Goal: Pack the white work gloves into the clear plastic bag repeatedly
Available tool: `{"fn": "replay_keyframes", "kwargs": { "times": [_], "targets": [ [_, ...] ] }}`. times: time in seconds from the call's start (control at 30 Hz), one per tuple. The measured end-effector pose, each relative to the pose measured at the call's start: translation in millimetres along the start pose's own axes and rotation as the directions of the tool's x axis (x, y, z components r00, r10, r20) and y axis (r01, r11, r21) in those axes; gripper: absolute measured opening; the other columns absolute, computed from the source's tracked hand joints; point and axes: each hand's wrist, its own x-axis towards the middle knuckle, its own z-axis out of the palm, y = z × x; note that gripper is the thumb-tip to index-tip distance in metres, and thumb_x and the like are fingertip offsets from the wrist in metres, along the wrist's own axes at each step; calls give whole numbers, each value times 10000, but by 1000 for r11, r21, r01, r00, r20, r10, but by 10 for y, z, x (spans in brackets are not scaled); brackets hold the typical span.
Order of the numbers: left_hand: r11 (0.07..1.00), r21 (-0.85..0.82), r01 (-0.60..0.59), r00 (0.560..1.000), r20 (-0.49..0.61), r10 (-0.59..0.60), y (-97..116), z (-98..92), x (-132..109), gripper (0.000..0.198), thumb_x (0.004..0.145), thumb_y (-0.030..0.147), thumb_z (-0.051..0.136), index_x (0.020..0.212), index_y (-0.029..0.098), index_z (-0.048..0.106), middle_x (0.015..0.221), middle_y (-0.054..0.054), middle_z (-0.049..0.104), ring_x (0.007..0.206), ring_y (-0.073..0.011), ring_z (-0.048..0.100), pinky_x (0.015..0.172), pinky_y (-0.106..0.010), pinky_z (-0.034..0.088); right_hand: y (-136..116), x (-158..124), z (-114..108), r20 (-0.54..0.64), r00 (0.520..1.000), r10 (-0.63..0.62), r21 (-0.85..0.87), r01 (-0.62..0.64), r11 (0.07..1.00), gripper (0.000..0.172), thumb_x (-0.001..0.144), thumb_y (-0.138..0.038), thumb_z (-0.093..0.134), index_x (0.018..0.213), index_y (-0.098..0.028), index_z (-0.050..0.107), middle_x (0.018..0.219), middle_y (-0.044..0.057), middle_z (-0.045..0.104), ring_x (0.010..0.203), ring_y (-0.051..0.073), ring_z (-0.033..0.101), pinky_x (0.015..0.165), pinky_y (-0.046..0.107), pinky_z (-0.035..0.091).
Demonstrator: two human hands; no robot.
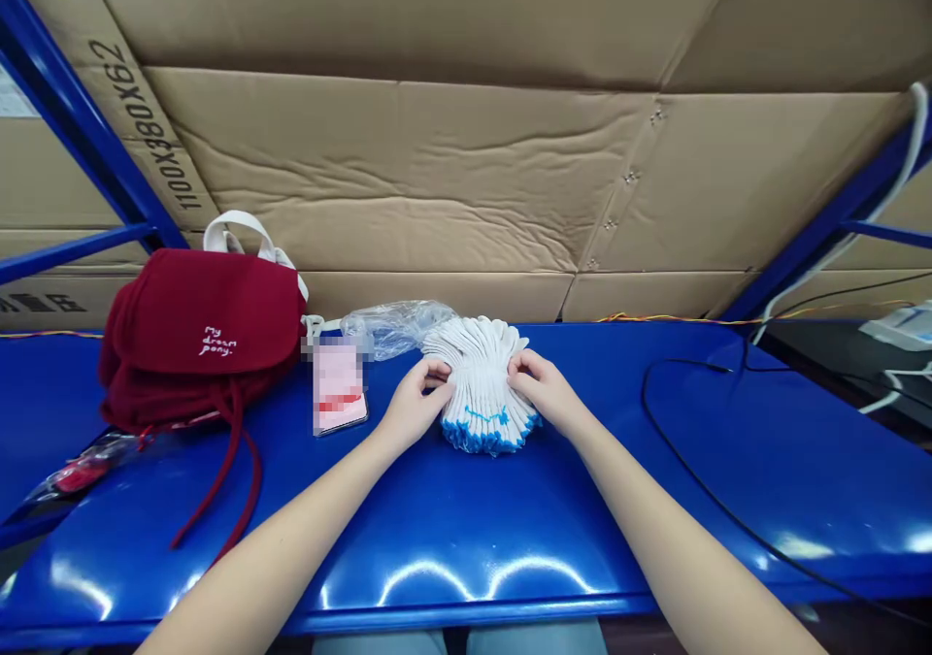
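Note:
A fanned stack of white knit work gloves point(481, 388) with blue cuffs lies on the blue steel shelf top point(451, 539), cuffs toward me. My left hand point(418, 403) grips the stack's left side, fingers curled over the glove layers. My right hand point(543, 390) holds its right side the same way. The stack's middle shows between my hands. A crumpled clear plastic bag point(393, 330) lies just behind the stack, and its far edge touches the gloves.
A dark red drawstring bag point(196, 330) with white handles stands at left, beside a phone in a pink case point(339, 386). A black cable point(717, 461) curves across the shelf at right. Large cardboard sheets point(408, 170) fill the back, between blue steel uprights.

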Motion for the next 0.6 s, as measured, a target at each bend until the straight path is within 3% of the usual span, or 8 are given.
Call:
{"fn": "replay_keyframes", "kwargs": {
  "times": [0.13,0.23,0.4,0.5,0.6],
  "targets": [
    [993,89,-78,994,88,71,3,-11,52,131,709,210,582,815,190,508,823,3,524,786,-134,529,674,-236,438,37,45,35,41,998,-47,-11,47,999,125,588,-263,455,566,-220,340,604,-41,364,607,131,362,563,253,304],
    [979,163,-121,988,113,104,20,-5,73,82,701,191,559,736,189,486,797,8,488,765,-135,500,656,-239,421,52,54,67,33,998,-61,-15,62,998,173,598,-278,453,529,-216,308,653,-25,384,642,138,394,595,265,326],
    [931,326,-165,985,108,137,66,-11,67,154,728,201,535,600,182,451,758,6,481,786,-148,477,749,-277,393,66,-21,120,-92,996,-6,32,9,999,156,674,-282,432,560,-215,350,642,-28,406,648,142,411,611,262,334],
    [951,288,-111,993,73,94,81,-2,48,161,738,220,544,622,187,438,715,19,486,740,-140,485,720,-270,391,77,-73,153,-250,968,22,26,-16,1000,159,746,-314,441,630,-222,382,608,-45,400,616,137,397,597,254,323],
    [978,204,44,998,31,-51,79,18,32,128,750,284,573,733,195,483,672,41,496,651,-128,495,634,-251,390,79,-106,183,-330,944,25,-2,-27,1000,210,805,-371,429,659,-221,414,606,-44,414,611,136,404,593,253,324]
  ]
}}
